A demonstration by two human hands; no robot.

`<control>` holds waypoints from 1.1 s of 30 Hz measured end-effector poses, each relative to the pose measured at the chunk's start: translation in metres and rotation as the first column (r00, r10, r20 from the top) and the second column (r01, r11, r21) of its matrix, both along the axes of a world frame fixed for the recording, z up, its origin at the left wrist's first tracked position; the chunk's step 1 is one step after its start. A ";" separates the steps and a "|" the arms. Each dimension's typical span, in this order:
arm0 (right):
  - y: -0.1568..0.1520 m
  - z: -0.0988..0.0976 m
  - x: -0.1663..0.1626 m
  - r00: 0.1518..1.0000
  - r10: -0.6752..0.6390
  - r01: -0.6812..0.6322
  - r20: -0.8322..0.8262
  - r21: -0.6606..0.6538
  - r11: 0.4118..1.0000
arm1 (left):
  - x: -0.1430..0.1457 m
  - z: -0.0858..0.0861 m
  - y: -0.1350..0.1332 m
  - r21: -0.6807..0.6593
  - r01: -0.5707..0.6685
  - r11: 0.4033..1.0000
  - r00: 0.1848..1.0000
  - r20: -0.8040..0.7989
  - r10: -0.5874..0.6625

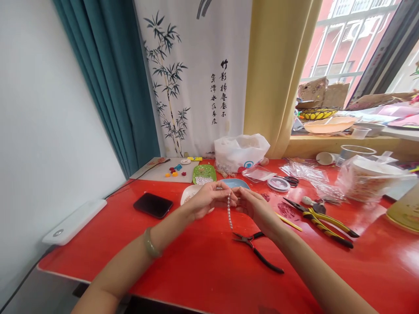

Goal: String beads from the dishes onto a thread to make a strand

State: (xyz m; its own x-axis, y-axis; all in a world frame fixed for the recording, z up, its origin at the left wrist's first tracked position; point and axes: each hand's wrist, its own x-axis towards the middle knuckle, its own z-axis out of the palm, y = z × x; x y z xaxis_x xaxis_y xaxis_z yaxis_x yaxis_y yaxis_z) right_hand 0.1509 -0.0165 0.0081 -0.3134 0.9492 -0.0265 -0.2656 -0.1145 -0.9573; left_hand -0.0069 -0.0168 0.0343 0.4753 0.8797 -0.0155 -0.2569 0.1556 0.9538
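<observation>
A short string of pale beads hangs down from between my two hands, above the red table. My left hand pinches its upper end between thumb and fingers. Close against it, my right hand has its fingers bent together at the top of the strand; exactly what its fingertips grip is too small to make out. Below the strand lie small black-handled pliers. Behind my hands are a white dish of small beads, a blue dish partly hidden, and a green tray with white beads.
A black phone and a white power strip lie to the left. Yellow-black pliers, a spool, scissors and clear plastic bags are on the right. A white plastic bag stands at the back.
</observation>
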 end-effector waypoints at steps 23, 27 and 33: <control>-0.012 -0.003 -0.009 0.956 0.248 -0.232 0.157 -0.114 0.966 | -0.011 -0.009 0.020 0.004 -0.408 0.913 0.894 0.206 0.399; -0.009 -0.006 -0.010 0.959 0.234 -0.218 0.160 -0.114 0.969 | -0.010 -0.009 0.020 -0.018 -0.392 0.920 0.897 0.215 0.386; -0.010 -0.004 -0.012 0.971 0.196 -0.186 0.134 -0.084 0.979 | -0.012 -0.013 0.024 -0.075 -0.385 0.920 0.890 0.232 0.392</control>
